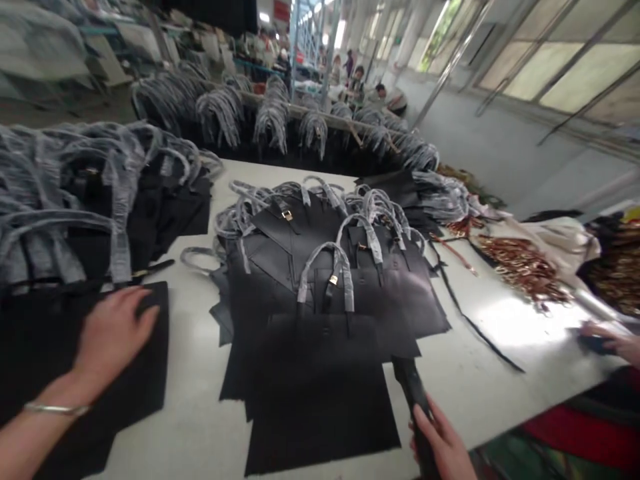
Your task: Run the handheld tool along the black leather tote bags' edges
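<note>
My left hand (pixel 115 337), with a bracelet on its wrist, lies on the stack of black bag panels (pixel 143 373) at the left. Its thumb stands apart from the fingers, near the plastic-wrapped handles (pixel 120 227). In my right hand (pixel 440 437) is a long black strap-like piece (pixel 413 383), its far end against the edge of the middle pile. That pile holds several black bag panels (pixel 320 393), overlapping. Handles wrapped in clear plastic (pixel 325 257) rise from them, and a gold buckle (pixel 333 280) shows on the front one.
At the right edge another person's hand (pixel 615 343) holds something dark. Brown straps with metal clasps (pixel 525 267) lie heaped on the white table (pixel 480 393), beside a thin black strip (pixel 465 317). A rack of wrapped handles (pixel 273 120) stands behind; people work farther back.
</note>
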A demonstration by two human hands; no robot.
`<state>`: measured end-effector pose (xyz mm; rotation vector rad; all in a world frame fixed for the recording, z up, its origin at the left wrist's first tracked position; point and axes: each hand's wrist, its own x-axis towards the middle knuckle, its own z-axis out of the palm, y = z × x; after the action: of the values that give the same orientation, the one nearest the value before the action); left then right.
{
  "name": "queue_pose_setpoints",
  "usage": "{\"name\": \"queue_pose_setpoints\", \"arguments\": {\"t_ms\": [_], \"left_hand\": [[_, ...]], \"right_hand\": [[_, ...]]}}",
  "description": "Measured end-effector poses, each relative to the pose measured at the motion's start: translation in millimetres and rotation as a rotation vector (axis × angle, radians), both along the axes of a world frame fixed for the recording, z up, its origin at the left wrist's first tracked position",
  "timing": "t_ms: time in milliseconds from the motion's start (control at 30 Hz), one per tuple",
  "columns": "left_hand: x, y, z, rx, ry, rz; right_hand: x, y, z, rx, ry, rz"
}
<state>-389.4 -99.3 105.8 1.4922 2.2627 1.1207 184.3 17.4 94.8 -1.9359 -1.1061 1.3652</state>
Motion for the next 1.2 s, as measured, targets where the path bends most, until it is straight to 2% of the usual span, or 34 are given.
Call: {"name": "queue_pose_setpoints", "arguments": {"t_ms": [33,67,133,200,267,333,500,700,867,967,1100,1200], "left_hand": [[30,10,-16.4,0.073,0.185,0.096],[63,21,-32.1,0.094,0.283,0.043],[131,47,-58.7,0.131,0.361,-0.213],[192,69,-75.9,0.106,0.402,-0.472],[234,83,-84.0,0.040,0.423,-0.580],[253,89,-86.9,-0.018,0.438,-0.603],[253,89,-87.3,-0.077,0.468,-0.616],[253,90,-87.6,-0.083,0.478,-0.607],[254,91,-90.4,-0.082,0.499,-0.614],[254,91,-93.3,-0.071,0.519,-0.613],[254,91,-96.2,-0.047,0.525,-0.642],[254,92,-96.0,-0.056,0.524,-0.658]], "right_hand": [[-10,5,3.4,-0.019,0.016,0.034],[-21,11,6.6,-0.037,0.027,0.072],[-40,23,11.5,-0.081,0.052,0.153],[-58,34,13.5,-0.119,0.091,0.219],[-74,47,12.7,-0.149,0.135,0.278],[-89,60,10.7,-0.178,0.152,0.319],[-109,85,12.9,-0.211,0.149,0.350],[-108,84,23.6,-0.278,0.140,0.397],[-123,95,16.6,-0.181,0.136,0.386],[-112,95,15.3,-0.132,0.116,0.352],[-83,80,17.0,-0.190,0.106,0.322],[-79,73,16.2,-0.199,0.107,0.294]]}}
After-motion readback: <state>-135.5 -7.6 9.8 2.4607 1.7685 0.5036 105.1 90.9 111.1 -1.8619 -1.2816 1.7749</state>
